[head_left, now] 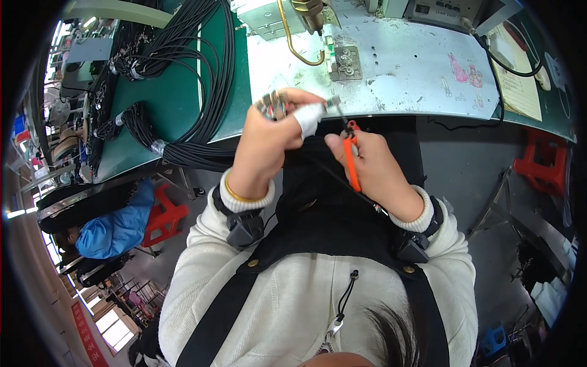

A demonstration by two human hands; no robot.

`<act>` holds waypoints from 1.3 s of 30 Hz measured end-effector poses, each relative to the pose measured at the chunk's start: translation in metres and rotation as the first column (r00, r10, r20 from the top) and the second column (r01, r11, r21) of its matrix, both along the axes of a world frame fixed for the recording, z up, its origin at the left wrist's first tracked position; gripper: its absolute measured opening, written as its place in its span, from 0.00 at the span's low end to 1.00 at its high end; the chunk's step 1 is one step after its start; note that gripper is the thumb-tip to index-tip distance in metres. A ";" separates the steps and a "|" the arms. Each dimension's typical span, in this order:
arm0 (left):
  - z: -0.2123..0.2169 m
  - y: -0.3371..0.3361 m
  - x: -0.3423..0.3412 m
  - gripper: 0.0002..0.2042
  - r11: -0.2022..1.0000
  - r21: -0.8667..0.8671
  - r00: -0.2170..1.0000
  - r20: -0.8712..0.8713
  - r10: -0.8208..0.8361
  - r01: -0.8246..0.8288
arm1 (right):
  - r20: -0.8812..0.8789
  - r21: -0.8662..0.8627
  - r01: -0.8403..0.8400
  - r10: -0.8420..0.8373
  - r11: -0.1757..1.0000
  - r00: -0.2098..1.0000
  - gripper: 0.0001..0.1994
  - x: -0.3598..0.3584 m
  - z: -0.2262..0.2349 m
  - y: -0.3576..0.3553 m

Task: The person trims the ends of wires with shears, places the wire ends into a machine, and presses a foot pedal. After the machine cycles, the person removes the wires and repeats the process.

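My left hand (260,147) is closed around several small metal connectors (275,105) with bits of green and red. White wrapping (309,117) covers its thumb, which pinches one more small connector (332,101) against the fingertips. In my right hand (374,164) is a pair of pliers with orange handles (350,160). Their dark, slender jaws point up at the pinched connector; whether they touch it I cannot tell. A black cable (336,174) runs under my hands across the dark apron toward the right wrist.
Bundled black cables (195,153) lie over the green table (238,116) at left. A bench machine (309,15) with a brass tube stands on the white metal plate (397,85) ahead. Right are a control box (446,11) and a paper sheet (520,92). Red stools (541,162) flank me; a person in blue (116,229) sits left.
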State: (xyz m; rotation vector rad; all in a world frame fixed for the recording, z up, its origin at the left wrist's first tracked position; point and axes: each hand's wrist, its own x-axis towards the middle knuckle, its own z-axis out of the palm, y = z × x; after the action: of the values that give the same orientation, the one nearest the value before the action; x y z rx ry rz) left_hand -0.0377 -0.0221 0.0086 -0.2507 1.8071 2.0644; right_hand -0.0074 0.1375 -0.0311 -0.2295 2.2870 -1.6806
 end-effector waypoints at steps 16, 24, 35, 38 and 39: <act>-0.022 -0.006 -0.070 0.11 0.969 0.240 0.997 0.037 -0.072 0.061 | 0.149 -0.369 0.182 -0.135 0.912 0.980 0.11 -0.092 0.010 0.002; -0.020 -0.008 -0.074 0.07 0.951 0.301 0.990 0.097 -0.098 0.065 | 0.125 -0.400 0.205 -0.168 0.893 0.978 0.09 -0.091 0.004 0.000; -0.020 -0.005 -0.069 0.04 0.970 0.241 0.998 0.049 -0.035 0.022 | 0.154 -0.417 0.227 -0.178 0.880 0.972 0.08 -0.089 0.002 -0.001; -0.018 -0.003 -0.070 0.05 0.977 0.212 0.998 0.041 -0.046 0.036 | 0.146 -0.384 0.222 -0.178 0.896 0.973 0.08 -0.088 0.003 0.000; -0.018 -0.003 -0.069 0.06 0.979 0.198 0.998 0.038 -0.051 0.043 | 0.143 -0.383 0.221 -0.178 0.897 0.974 0.08 -0.088 0.004 0.000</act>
State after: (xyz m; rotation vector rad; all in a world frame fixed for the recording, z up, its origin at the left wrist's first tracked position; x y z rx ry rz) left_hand -0.1069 -0.0252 -0.0094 -0.1930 1.5552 2.1684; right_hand -0.0955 0.1377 -0.0275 0.0141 1.9275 -2.1998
